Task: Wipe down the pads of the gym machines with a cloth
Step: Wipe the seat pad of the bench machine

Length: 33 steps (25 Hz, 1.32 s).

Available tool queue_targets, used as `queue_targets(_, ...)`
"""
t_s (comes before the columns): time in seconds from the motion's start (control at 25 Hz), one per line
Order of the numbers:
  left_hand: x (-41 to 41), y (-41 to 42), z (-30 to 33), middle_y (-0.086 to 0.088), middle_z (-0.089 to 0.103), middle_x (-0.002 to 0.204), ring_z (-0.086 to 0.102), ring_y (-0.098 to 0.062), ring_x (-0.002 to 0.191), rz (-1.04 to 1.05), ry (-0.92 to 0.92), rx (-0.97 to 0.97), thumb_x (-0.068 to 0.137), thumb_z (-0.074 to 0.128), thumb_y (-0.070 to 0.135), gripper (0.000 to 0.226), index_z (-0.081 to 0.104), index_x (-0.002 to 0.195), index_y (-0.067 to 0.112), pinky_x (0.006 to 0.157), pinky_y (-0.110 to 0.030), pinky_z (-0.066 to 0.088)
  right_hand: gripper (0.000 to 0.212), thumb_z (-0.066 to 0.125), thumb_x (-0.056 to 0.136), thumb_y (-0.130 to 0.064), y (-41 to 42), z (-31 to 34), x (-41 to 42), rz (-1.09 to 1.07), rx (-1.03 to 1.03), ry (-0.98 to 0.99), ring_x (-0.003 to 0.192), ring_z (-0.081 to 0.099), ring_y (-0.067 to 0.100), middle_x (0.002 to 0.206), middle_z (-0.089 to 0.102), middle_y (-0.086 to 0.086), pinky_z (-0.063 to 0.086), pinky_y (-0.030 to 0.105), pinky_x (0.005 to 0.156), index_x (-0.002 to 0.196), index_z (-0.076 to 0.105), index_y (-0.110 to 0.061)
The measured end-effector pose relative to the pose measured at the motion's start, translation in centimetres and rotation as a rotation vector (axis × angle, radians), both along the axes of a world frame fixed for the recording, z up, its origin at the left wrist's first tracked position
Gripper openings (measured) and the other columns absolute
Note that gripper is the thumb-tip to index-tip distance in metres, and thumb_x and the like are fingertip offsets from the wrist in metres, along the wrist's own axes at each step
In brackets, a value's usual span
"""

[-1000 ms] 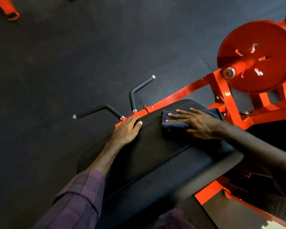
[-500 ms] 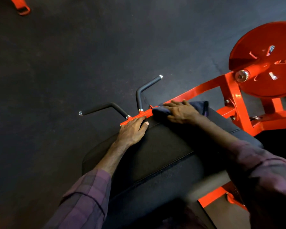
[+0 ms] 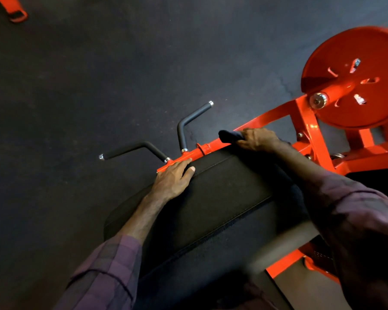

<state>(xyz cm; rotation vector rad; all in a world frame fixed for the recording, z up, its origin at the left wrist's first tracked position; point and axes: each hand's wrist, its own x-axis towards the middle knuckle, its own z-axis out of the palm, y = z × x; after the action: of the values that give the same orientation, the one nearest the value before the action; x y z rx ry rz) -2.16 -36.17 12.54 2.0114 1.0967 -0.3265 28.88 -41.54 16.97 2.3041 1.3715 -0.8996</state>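
Gripping cloth (image 3: 230, 135) with right hand (image 3: 259, 139), left hand (image 3: 174, 181) on pad (image 3: 222, 193)

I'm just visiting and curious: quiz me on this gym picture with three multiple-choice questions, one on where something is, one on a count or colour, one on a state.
1. Where is the dark blue cloth?
A. at the far edge of the black padded bench, by the orange steel frame bar
B. on the floor
C. over a handle

2. How many black bent handles stick out of the bar?
A. one
B. two
C. four

3. What is the left hand doing?
A. gripping a handle
B. holding the cloth
C. resting flat on the pad

Answers:
1 A, the right hand grips it there.
2 B, two show side by side.
3 C, its fingers lie straight.
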Motion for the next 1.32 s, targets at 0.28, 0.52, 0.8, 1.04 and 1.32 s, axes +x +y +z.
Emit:
queue_targets(0.28,0.0,0.0,-0.7,0.01,0.042,0.166,0.035,-0.016,0.154,0.012,-0.007,0.003,0.11,0.036,0.055,0.053,0.043,0.158,0.035,0.121,-0.044,0.028,0.051,0.051,0.106,-0.048,-7.5,3.9,4.0,-0.301,0.054,0.052,0.129,0.06,0.042,0.14,0.063,0.026,0.045,0.044,0.102,0.143,0.058,-0.014)
queue_targets(0.52,0.0,-0.3,-0.5,0.008,0.046,0.163,0.039,-0.018,0.152,0.035,-0.013,0.018,0.109,0.037,0.054,0.051,0.045,0.156,0.035,0.12,-0.045,0.03,0.045,0.055,0.108,-0.038,-15.3,10.5,3.0,-0.438,0.1,0.15,0.128,0.061,0.033,0.136,0.066,0.02,0.042,0.033,0.098,0.151,0.055,-0.024)
queue_targets(0.8,0.2,-0.3,0.6,0.011,0.044,0.163,0.038,-0.019,0.152,0.038,0.003,0.009,0.111,0.035,0.053,0.047,0.045,0.154,0.038,0.118,-0.047,0.031,0.042,0.057,0.107,-0.034,-10.7,7.2,3.6,-0.46,0.084,0.216,0.125,0.062,0.032,0.137,0.066,0.018,0.045,0.036,0.101,0.145,0.06,-0.015)
queue_targets(1.04,-0.1,-0.4,0.7,0.009,0.045,0.163,0.039,-0.02,0.151,0.083,-0.035,-0.01,0.11,0.039,0.054,0.047,0.047,0.154,0.038,0.12,-0.046,0.028,0.037,0.056,0.106,-0.032,-17.3,10.7,3.2,-0.443,0.15,0.116,0.113,0.069,0.031,0.117,0.074,0.017,0.045,0.033,0.084,0.139,0.063,-0.018)
queue_targets(1.32,-1.1,-0.2,-0.7,0.009,0.054,0.155,0.047,-0.016,0.144,0.171,-0.138,-0.041,0.105,0.052,0.053,0.046,0.056,0.147,0.036,0.119,-0.043,0.036,0.042,0.055,0.106,-0.034,-6.7,5.2,2.7,-0.343,0.068,0.109,0.124,0.063,0.039,0.135,0.066,0.025,0.046,0.038,0.093,0.133,0.062,-0.002)
